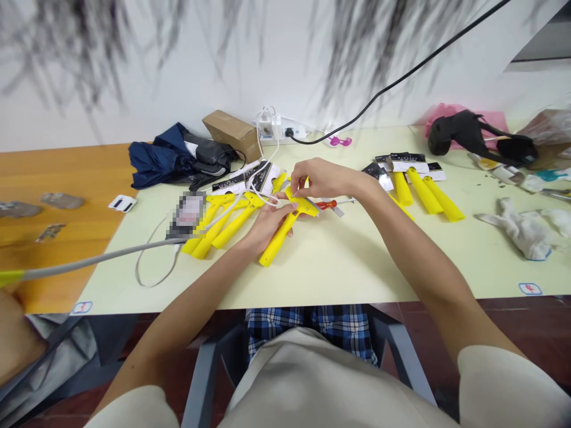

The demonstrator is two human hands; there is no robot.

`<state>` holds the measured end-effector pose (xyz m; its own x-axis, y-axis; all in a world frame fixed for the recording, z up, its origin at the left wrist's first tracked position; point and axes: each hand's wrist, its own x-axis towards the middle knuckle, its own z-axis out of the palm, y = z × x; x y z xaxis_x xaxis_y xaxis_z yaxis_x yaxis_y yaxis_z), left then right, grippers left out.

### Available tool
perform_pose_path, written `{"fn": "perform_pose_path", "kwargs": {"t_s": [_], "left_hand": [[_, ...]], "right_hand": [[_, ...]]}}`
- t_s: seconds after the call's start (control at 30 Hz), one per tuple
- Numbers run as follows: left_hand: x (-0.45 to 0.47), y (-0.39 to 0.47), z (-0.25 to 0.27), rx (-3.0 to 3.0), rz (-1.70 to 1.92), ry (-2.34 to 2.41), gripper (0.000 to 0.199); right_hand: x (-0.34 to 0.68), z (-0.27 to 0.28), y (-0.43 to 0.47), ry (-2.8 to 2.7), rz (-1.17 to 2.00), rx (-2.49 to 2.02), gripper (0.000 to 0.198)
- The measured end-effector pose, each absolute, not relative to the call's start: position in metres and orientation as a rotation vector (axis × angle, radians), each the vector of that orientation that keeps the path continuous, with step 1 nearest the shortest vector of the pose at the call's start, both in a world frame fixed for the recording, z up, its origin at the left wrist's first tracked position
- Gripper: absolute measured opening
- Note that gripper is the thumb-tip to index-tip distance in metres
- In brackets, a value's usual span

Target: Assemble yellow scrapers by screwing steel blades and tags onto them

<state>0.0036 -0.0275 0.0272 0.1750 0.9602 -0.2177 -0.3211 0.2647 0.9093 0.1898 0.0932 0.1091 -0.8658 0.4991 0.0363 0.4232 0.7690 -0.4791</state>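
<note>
Holding one scraper (279, 241) over the middle of the tabletop (343, 270), handle end toward the front edge. Body: smooth yellow plastic, tubular handle, T-shaped head with a bright metal edge at its right end.

Left hand (267, 224): fingers wrapped around the scraper just below the head. Right hand (316, 178): fingertips pinched closed against the head's far end; whether a small part sits between them is hidden.

More yellow scrapers (236, 229) lie left of the hands, overlapping; another yellow group (426, 193) lies toward the right, pointing at the front edge. Screwdriver (328, 204) beside the held scraper: glossy orange-red handle, shaft partly covered.

Back edge: plain brown cardboard box (232, 135), crumpled navy cloth (156, 153), white power strip (281, 134). Right end: soft, wrinkled white gloves (520, 229).

Writing: black-and-white cards (408, 161) carry print too small to read. Blue-outlined stickers (530, 289) at the front corners bear red marks, not legible with confidence.

Obscured: a device (185, 217) near the left edge is pixelated; dark strands (66, 50) blur the top of the view.
</note>
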Motion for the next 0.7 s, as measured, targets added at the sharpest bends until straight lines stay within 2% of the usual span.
{"fn": "perform_pose_path", "kwargs": {"t_s": [0.43,0.57,0.7], "left_hand": [[0.0027,-0.0259,0.0215,0.850,1.075,0.960,0.049],[0.0034,-0.0267,0.0238,0.864,1.079,0.946,0.048],[0.0040,-0.0271,0.0244,0.864,1.083,0.966,0.048]], "right_hand": [[0.1886,0.1124,0.0883,-2.819,0.734,-0.780,0.016],[0.1884,0.1121,0.0882,-2.804,0.701,-0.699,0.011],[0.1883,0.1129,0.0885,-2.804,0.700,-0.647,0.014]]}}
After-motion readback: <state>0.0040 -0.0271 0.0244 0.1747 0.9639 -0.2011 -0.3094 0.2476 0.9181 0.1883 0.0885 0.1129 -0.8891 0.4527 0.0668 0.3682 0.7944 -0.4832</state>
